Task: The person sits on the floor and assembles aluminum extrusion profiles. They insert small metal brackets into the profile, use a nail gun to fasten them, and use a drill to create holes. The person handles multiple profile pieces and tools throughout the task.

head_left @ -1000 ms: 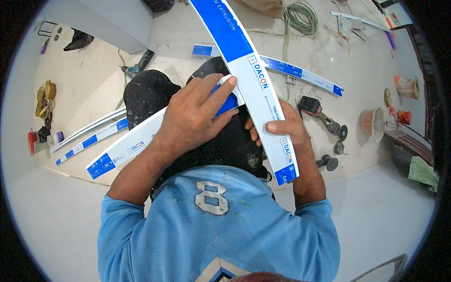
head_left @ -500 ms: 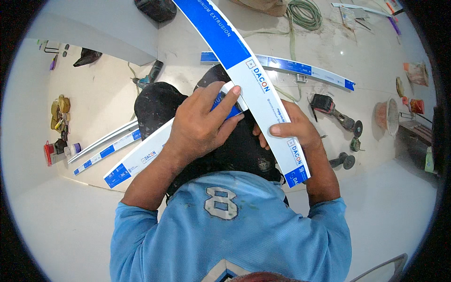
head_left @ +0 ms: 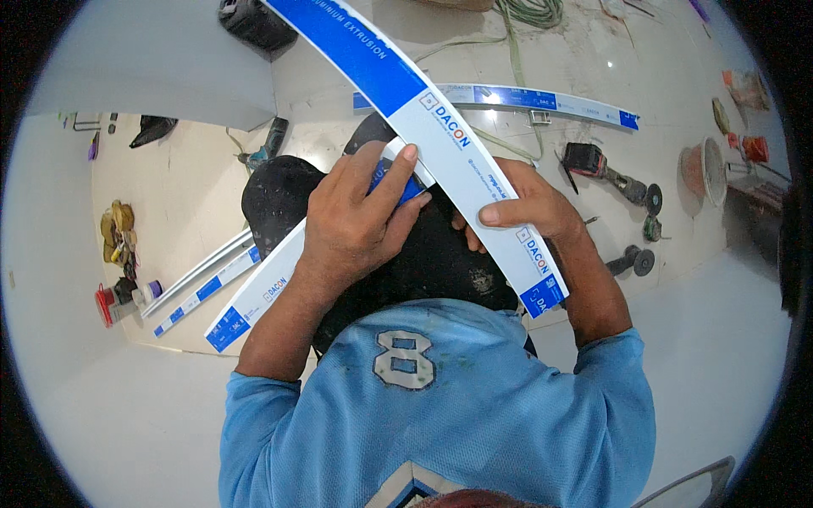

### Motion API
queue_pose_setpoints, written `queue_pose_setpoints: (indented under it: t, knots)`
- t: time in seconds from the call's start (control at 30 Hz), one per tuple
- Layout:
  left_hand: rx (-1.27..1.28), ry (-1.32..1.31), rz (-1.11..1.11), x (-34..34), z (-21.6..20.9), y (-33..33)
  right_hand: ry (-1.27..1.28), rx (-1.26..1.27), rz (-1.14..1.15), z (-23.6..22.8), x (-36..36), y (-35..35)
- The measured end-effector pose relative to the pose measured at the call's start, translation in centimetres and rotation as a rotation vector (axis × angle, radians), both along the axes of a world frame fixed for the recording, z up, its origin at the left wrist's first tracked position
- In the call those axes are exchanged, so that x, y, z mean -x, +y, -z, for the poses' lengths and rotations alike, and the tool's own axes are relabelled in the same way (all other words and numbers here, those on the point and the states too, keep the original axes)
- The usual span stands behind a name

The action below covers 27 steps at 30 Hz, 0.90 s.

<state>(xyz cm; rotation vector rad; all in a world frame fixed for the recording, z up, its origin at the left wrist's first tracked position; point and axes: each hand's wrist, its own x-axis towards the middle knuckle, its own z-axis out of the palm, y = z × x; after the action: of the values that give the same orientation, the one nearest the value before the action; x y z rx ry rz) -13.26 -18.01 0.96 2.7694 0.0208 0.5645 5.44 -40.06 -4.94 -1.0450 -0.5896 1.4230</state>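
My right hand (head_left: 533, 205) is closed around a long white aluminium profile (head_left: 368, 68) with blue protective film, its thumb on the upper face and its fingers curled under the edge. The profile slants from the upper left down past my right forearm. My left hand (head_left: 349, 210) grips the end of a second white-and-blue aluminium profile (head_left: 261, 296), which lies across my lap under my left wrist. That end meets the side of the long profile at an angle, by my left fingertips. My left palm covers part of the second profile.
Another film-covered profile (head_left: 508, 99) lies on the tiled floor ahead, and thinner strips (head_left: 207, 289) lie at left. A cordless angle grinder (head_left: 622, 184) and a bucket (head_left: 703, 172) are on the right. A cordless drill (head_left: 269, 144) rests near my left knee, beside a wall (head_left: 186, 59).
The whole view has shifted slightly. Both hands keep their grip, and the two profiles stay at about the same angle to each other.
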Motion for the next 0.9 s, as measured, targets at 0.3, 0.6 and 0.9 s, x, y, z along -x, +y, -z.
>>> queue_pose_setpoints:
  t: [0.3, 0.6, 0.9]
  knots:
    - [0.0, -0.034, 0.009, -0.2, 0.4, 0.1, 0.075, 0.012, 0.069, -0.4, 0.6, 0.2]
    - [0.064, -0.029, -0.018, -0.2, -0.1, 0.2, -0.018, 0.029, 0.104, -0.4, 0.5, -0.3]
    - [0.162, 0.202, -0.12, -0.2, -3.5, 1.8, -1.131, 0.589, 0.299, 7.7, -6.1, -0.8]
